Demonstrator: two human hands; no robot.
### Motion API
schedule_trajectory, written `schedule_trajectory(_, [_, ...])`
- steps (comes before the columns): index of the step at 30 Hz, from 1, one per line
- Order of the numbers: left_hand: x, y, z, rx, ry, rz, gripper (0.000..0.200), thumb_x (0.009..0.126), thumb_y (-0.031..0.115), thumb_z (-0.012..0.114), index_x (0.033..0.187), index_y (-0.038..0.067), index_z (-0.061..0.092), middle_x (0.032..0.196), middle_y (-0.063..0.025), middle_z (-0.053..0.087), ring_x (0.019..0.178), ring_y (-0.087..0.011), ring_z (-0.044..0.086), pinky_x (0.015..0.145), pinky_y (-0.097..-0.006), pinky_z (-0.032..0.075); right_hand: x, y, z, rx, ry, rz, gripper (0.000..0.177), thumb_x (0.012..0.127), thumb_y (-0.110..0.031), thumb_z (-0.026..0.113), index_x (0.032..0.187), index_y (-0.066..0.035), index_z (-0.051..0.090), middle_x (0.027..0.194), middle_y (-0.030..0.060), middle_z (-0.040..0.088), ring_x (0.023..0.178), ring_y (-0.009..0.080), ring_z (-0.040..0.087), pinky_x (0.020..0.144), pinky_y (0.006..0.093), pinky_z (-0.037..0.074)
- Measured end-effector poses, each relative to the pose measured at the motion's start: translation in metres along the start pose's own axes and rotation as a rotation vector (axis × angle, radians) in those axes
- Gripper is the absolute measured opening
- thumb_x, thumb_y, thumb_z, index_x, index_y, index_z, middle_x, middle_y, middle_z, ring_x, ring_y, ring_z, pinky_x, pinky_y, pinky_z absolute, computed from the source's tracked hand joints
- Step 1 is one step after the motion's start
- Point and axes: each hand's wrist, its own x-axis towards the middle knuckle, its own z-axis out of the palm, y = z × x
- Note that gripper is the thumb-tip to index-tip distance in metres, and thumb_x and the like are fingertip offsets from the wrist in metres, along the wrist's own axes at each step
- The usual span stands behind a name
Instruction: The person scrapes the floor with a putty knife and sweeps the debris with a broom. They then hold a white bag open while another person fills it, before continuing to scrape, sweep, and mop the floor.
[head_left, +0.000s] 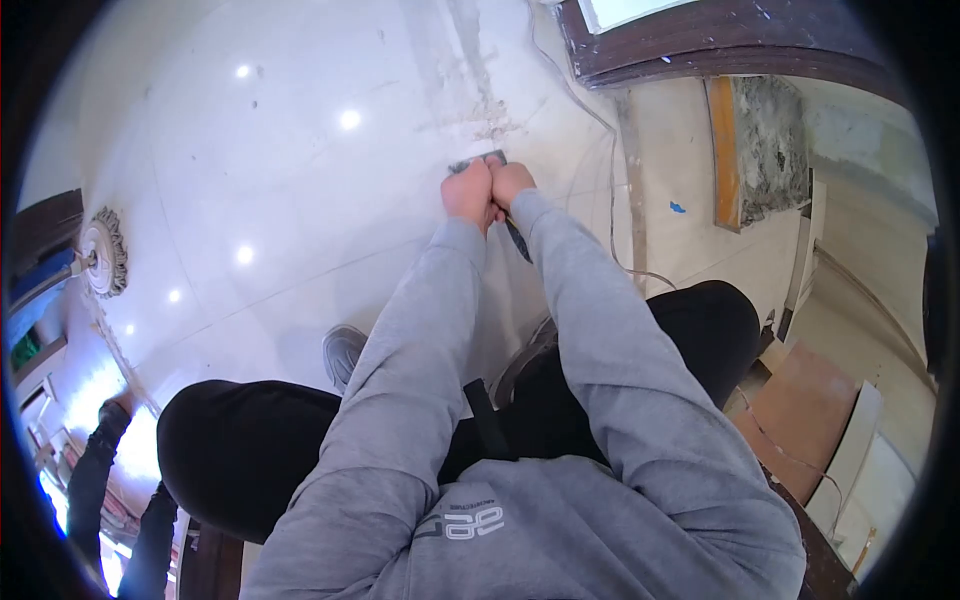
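Both my hands are closed together around a scraper (520,243) with a dark handle and a wide, flat dark edge. Its edge faces away from me, low over the pale tiled floor (330,190). My left hand (468,192) grips from the left, close to the wide edge. Pressed against it, my right hand (512,182) wraps the same tool from the right. The handle's end sticks out below my right wrist. Most of the middle of the tool is hidden by my fingers. Brownish residue (490,122) and grey streaks mark the tiles just beyond it.
A thin cable (612,190) runs over the floor to my right. Beyond it stands an orange-edged, stained slab (765,150), with a blue scrap (677,207) nearby. Dark wooden trim (720,45) crosses the upper right. A round ceiling fitting (104,252) and another person's legs (95,470) show left.
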Motion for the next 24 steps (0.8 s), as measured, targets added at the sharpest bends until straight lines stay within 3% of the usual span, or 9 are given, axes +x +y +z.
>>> schedule_trajectory(2, [0.010, 0.006, 0.002, 0.077, -0.187, 0.021, 0.036, 0.088, 0.027, 0.055, 0.080, -0.008, 0.060, 0.066, -0.0144, 0.062, 0.043, -0.0223, 0.054, 0.038, -0.0377, 0.042, 0.020, -0.013, -0.019, 0.433, -0.457, 0.482, 0.064, 0.097, -0.042, 0.030, 0.066, 0.005, 0.060, 0.052, 0.0199, 0.058, 0.043, 0.0288, 0.060, 0.050, 0.0393, 0.051])
schedule_trajectory(4, [0.006, 0.009, 0.003, 0.138, -0.178, 0.012, 0.037, 0.089, 0.027, 0.054, 0.082, -0.010, 0.058, 0.066, -0.0149, 0.063, 0.043, -0.0232, 0.055, 0.037, -0.0380, 0.042, 0.020, -0.015, -0.022, 0.390, -0.456, 0.483, 0.065, 0.098, -0.042, 0.029, 0.063, 0.004, 0.058, 0.050, 0.0180, 0.057, 0.041, 0.0281, 0.057, 0.048, 0.0400, 0.050])
schedule_trajectory(7, [-0.013, 0.004, -0.001, 0.073, 0.024, -0.010, 0.035, 0.087, 0.023, 0.055, 0.081, -0.012, 0.056, 0.063, -0.0156, 0.060, 0.041, -0.0239, 0.054, 0.035, -0.0386, 0.041, 0.000, -0.019, -0.030, 0.312, -0.511, 0.483, 0.062, 0.098, -0.041, 0.032, 0.061, 0.003, 0.058, 0.049, 0.0165, 0.057, 0.038, 0.0265, 0.055, 0.043, 0.0403, 0.047])
schedule_trajectory(10, [-0.009, 0.013, -0.001, -0.001, -0.105, -0.008, 0.036, 0.087, 0.023, 0.056, 0.083, -0.013, 0.056, 0.065, -0.0157, 0.061, 0.041, -0.0229, 0.054, 0.034, -0.0382, 0.041, 0.007, -0.024, -0.028, 0.395, -0.458, 0.505, 0.061, 0.097, -0.040, 0.034, 0.063, 0.004, 0.059, 0.051, 0.0156, 0.058, 0.038, 0.0256, 0.055, 0.044, 0.0389, 0.047])
schedule_trajectory(14, [-0.010, 0.018, 0.004, 0.120, -0.058, 0.014, 0.035, 0.086, 0.023, 0.057, 0.082, -0.012, 0.057, 0.066, -0.0156, 0.061, 0.041, -0.0227, 0.054, 0.035, -0.0377, 0.041, 0.012, -0.025, -0.030, 0.460, -0.429, 0.589, 0.059, 0.097, -0.041, 0.037, 0.066, 0.004, 0.061, 0.052, 0.0160, 0.059, 0.039, 0.0255, 0.056, 0.045, 0.0386, 0.048])
schedule_trajectory(18, [-0.002, -0.005, -0.007, 0.075, 0.032, -0.034, 0.035, 0.087, 0.024, 0.058, 0.078, -0.009, 0.058, 0.063, -0.0158, 0.060, 0.043, -0.0229, 0.054, 0.036, -0.0377, 0.041, -0.001, -0.012, -0.015, 0.288, -0.432, 0.520, 0.059, 0.096, -0.043, 0.039, 0.069, 0.004, 0.063, 0.055, 0.0161, 0.061, 0.039, 0.0258, 0.056, 0.046, 0.0390, 0.049])
schedule_trajectory(21, [-0.006, 0.006, -0.004, -0.081, -0.111, 0.024, 0.035, 0.088, 0.024, 0.058, 0.079, -0.010, 0.057, 0.064, -0.0161, 0.060, 0.041, -0.0230, 0.052, 0.035, -0.0381, 0.040, 0.017, -0.001, 0.000, 0.172, -0.351, 0.275, 0.060, 0.096, -0.044, 0.038, 0.070, 0.004, 0.064, 0.055, 0.0153, 0.061, 0.041, 0.0268, 0.058, 0.047, 0.0383, 0.050])
schedule_trajectory(23, [-0.009, 0.015, 0.004, -0.062, -0.076, 0.015, 0.034, 0.088, 0.024, 0.057, 0.081, -0.009, 0.056, 0.064, -0.0168, 0.059, 0.041, -0.0237, 0.052, 0.034, -0.0382, 0.039, 0.015, -0.031, -0.033, 0.303, -0.419, 0.541, 0.061, 0.096, -0.044, 0.038, 0.074, 0.005, 0.065, 0.059, 0.0178, 0.063, 0.045, 0.0285, 0.061, 0.051, 0.0383, 0.051])
schedule_trajectory(24, [-0.011, 0.011, 0.004, -0.061, -0.083, 0.022, 0.034, 0.088, 0.024, 0.057, 0.081, -0.009, 0.056, 0.064, -0.0168, 0.059, 0.041, -0.0237, 0.052, 0.034, -0.0382, 0.039, 0.007, -0.030, -0.036, 0.307, -0.410, 0.537, 0.061, 0.096, -0.044, 0.038, 0.074, 0.005, 0.065, 0.059, 0.0178, 0.063, 0.045, 0.0285, 0.061, 0.051, 0.0383, 0.051])
